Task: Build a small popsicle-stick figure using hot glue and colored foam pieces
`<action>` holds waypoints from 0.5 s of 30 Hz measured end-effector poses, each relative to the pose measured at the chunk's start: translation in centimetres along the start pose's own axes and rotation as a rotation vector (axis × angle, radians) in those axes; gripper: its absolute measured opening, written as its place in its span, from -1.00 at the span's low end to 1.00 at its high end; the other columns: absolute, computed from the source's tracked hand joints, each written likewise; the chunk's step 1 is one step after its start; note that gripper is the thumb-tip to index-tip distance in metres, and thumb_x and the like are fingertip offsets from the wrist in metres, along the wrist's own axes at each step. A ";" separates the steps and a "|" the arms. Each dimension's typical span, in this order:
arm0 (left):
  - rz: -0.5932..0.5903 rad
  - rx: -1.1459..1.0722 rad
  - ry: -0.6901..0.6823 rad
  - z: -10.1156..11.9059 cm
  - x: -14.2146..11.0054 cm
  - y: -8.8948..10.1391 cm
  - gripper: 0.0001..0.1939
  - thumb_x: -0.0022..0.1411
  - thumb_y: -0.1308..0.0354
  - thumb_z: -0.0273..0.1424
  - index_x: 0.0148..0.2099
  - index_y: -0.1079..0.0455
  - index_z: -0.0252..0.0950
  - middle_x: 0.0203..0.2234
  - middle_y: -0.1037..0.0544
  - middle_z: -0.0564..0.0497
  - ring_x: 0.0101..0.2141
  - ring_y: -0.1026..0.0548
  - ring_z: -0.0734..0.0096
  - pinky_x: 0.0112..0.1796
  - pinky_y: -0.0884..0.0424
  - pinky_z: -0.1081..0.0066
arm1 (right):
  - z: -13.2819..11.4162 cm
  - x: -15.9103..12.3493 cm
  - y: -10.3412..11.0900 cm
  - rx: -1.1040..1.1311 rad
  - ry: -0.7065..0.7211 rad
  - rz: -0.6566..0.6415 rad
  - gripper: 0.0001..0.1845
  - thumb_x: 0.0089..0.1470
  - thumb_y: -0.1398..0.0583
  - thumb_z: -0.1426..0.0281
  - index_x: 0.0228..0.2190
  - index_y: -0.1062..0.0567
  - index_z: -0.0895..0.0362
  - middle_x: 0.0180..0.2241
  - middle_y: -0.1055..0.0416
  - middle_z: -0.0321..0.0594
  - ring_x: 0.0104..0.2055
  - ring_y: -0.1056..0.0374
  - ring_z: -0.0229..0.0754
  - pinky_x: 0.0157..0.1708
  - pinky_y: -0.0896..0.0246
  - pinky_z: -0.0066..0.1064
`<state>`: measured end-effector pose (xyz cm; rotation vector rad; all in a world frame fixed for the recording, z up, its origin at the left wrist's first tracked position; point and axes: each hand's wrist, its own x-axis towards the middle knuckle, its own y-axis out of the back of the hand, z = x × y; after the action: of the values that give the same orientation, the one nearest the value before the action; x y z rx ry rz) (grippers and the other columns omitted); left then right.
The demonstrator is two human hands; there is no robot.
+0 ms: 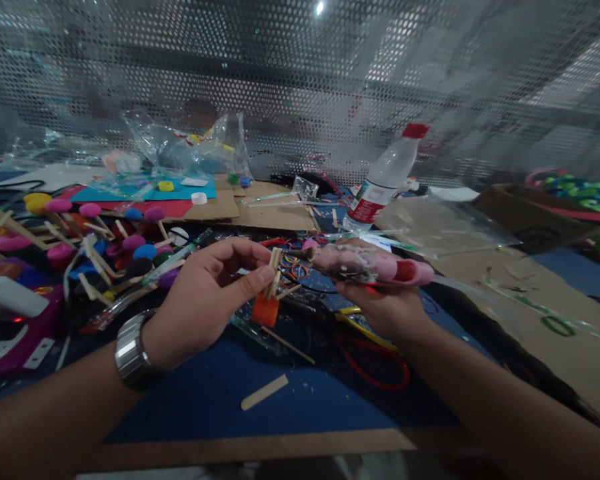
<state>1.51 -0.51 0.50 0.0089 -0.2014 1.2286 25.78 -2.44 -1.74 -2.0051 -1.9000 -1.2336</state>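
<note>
Between the thumb and fingers of my left hand [220, 287] is a small bundle of wooden craft sticks [274, 275], with an orange cap-like piece [265, 311] at its lower end. My right hand [385, 310] is wrapped around a pink hot glue gun [387, 270], smeared with grey-white residue. The gun's dark nozzle [304, 254] points left, close beside the sticks; whether it touches them I cannot tell. A clear glue stick [465, 290] trails from the gun's back. Below the hands, a cut craft stick [265, 392] lies on the blue mat [190, 413].
Many coloured caps with sticks [145, 252] crowd the left, by a purple-and-white device [25, 333]. Red-handled scissors [375, 373] lie under my right wrist. A red-capped bottle [385, 177] stands tilted in view behind. Cardboard [570, 353] and a box [520, 210] occupy the right.
</note>
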 end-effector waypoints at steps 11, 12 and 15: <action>-0.028 -0.018 0.018 0.0 -0.1 0.0 -0.89 0.15 -0.41 -0.42 -0.26 -0.55 -0.27 -0.35 -0.59 0.08 -0.34 -0.54 0.52 -0.28 -0.50 0.56 | -0.2 0.1 0.0 -0.053 0.012 -0.025 -0.68 -0.02 -0.21 0.52 -0.29 -0.66 -0.07 -0.19 -0.62 -0.25 -0.13 -0.56 0.05 -0.06 -0.52 -0.11; -0.030 -0.018 0.018 0.1 -0.1 0.0 -0.89 0.16 -0.41 -0.42 -0.27 -0.54 -0.28 -0.35 -0.59 0.08 -0.34 -0.54 0.53 -0.28 -0.50 0.57 | -0.2 0.1 0.0 -0.065 0.021 -0.021 -0.70 -0.03 -0.21 0.51 -0.30 -0.65 -0.05 -0.20 -0.63 -0.25 -0.13 -0.57 0.04 -0.05 -0.52 -0.11; -0.038 -0.014 0.017 0.1 -0.2 0.0 -0.89 0.17 -0.41 -0.42 -0.26 -0.54 -0.28 -0.34 -0.59 0.09 -0.33 -0.54 0.55 -0.27 -0.49 0.59 | -0.2 0.1 0.0 -0.094 0.031 -0.010 -0.73 -0.03 -0.20 0.50 -0.32 -0.65 -0.02 -0.24 -0.63 -0.24 -0.15 -0.57 0.03 -0.09 -0.54 -0.14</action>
<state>1.43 -0.70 0.59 -0.0095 -0.1940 1.1886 25.61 -2.46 -1.50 -2.0102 -1.8741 -1.3726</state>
